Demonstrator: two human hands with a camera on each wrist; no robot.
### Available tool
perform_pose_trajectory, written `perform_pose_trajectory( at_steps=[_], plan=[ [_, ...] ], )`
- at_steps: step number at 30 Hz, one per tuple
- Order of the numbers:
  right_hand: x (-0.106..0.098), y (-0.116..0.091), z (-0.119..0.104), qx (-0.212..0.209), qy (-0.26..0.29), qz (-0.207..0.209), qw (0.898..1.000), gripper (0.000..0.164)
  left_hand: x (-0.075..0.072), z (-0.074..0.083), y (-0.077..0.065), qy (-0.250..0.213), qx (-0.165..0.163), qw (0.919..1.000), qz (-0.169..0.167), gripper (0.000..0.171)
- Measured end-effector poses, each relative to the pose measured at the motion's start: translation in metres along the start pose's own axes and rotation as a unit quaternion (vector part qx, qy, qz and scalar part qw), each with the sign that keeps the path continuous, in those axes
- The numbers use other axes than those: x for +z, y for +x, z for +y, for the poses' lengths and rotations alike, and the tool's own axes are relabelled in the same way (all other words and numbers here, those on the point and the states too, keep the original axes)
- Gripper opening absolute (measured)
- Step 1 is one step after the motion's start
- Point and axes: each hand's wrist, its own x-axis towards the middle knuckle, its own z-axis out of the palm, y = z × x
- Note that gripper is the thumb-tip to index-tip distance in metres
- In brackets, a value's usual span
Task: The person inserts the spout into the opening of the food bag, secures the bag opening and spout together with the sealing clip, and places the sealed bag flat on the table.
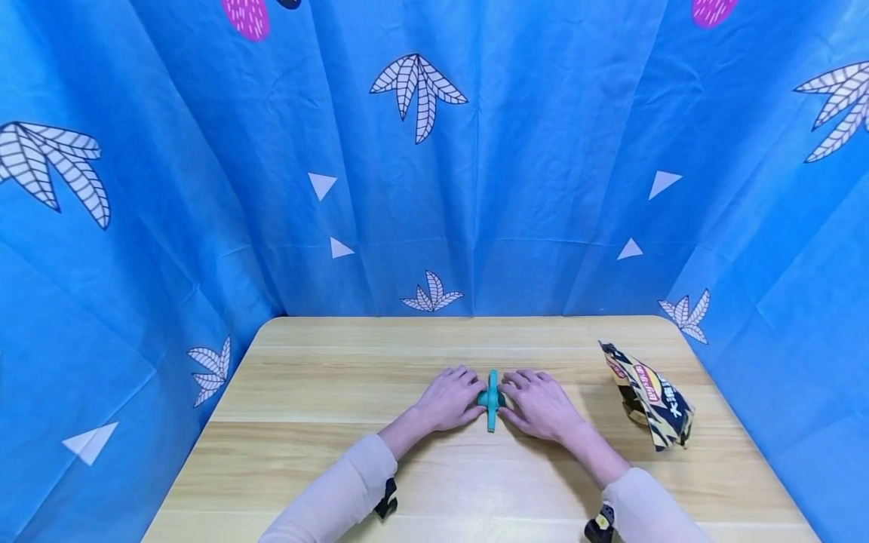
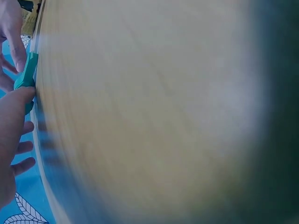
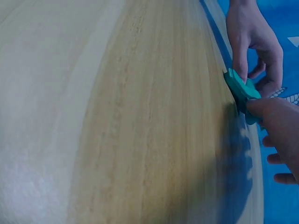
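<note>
Teal piece [image 1: 492, 401] is sitting between the left hand [image 1: 448, 400] and the right hand [image 1: 541, 405], about midway across the wooden table [image 1: 305, 471]; whether it is touching the tabletop, I cannot tell. Its long axis is running near to far, one end pointing toward the person and the other toward the far edge, while shorter, darker parts are jutting left and right from its middle. From the head it is showing as a slim bar; the right wrist view is revealing a broader, lobed outline.

Each hand is pinching its own side of the piece, fingers closed narrowly on it. Both wrist views are showing what the head view is mostly hiding: each thumb is pressing on the piece, and the lower fingers are hanging apart, clear of it.

Farther right, a printed snack bag [image 1: 650, 400] is resting on the table, well apart from the hands; the head view is showing it whole, the left wrist view only a part. Pale sleeves [image 1: 342, 486] are covering the forearms, and a leaf-patterned blue curtain [image 1: 516, 188] is hanging beyond the far edge.
</note>
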Motion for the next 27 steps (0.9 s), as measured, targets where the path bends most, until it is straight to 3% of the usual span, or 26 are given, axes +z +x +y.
perform_pose_trajectory(
  at_steps=[15,21,27],
  plan=[
    [-0.005,0.008,0.000,0.028,0.016,0.031,0.999,0.048,-0.006,-0.006,-0.004,0.010,0.013,0.9998,0.010,0.043],
    [-0.007,0.011,0.000,0.050,0.049,0.036,0.997,0.049,-0.011,-0.010,-0.007,0.025,0.028,0.9990,0.026,0.042],
    [-0.007,0.016,0.000,0.065,0.066,0.040,0.995,0.048,-0.016,-0.013,-0.008,0.031,0.037,0.9987,0.015,0.041]
  ],
)
